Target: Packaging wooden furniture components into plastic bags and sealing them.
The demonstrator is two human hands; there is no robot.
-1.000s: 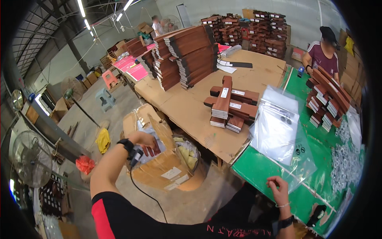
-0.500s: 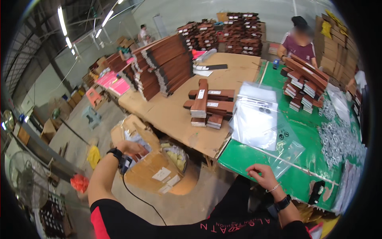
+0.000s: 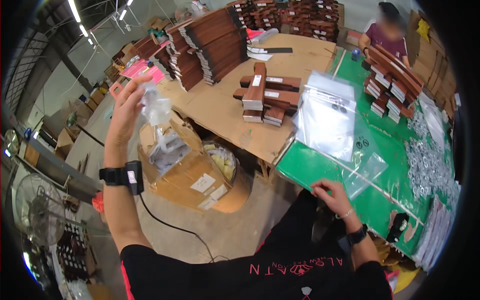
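Observation:
My left hand point(image 3: 127, 105) is raised over an open cardboard box point(image 3: 172, 187) with its fingers closed on a crumpled clear plastic bag point(image 3: 158, 109). More clear plastic point(image 3: 169, 150) fills the box below. At the near edge of the green tabletop point(image 3: 302, 167), my right hand point(image 3: 334, 196) hovers with loosely curled fingers and nothing visible in them. Beyond it on the table lie a stack of clear plastic sleeves point(image 3: 327, 117) and a smaller clear bag point(image 3: 369, 172).
Crossed dark brown wooden pieces point(image 3: 254, 92) lie on the brown board point(image 3: 205, 115), with tall stacks point(image 3: 217, 47) behind. Metal links point(image 3: 427, 165) and a wood pile point(image 3: 390, 82) are at right, near a co-worker point(image 3: 385, 35). A cable point(image 3: 165, 220) hangs from my left wrist.
My left hand has come up out of the cardboard box, bringing the clear plastic bag with it. The right hand stays near the table edge, and the view has tilted down.

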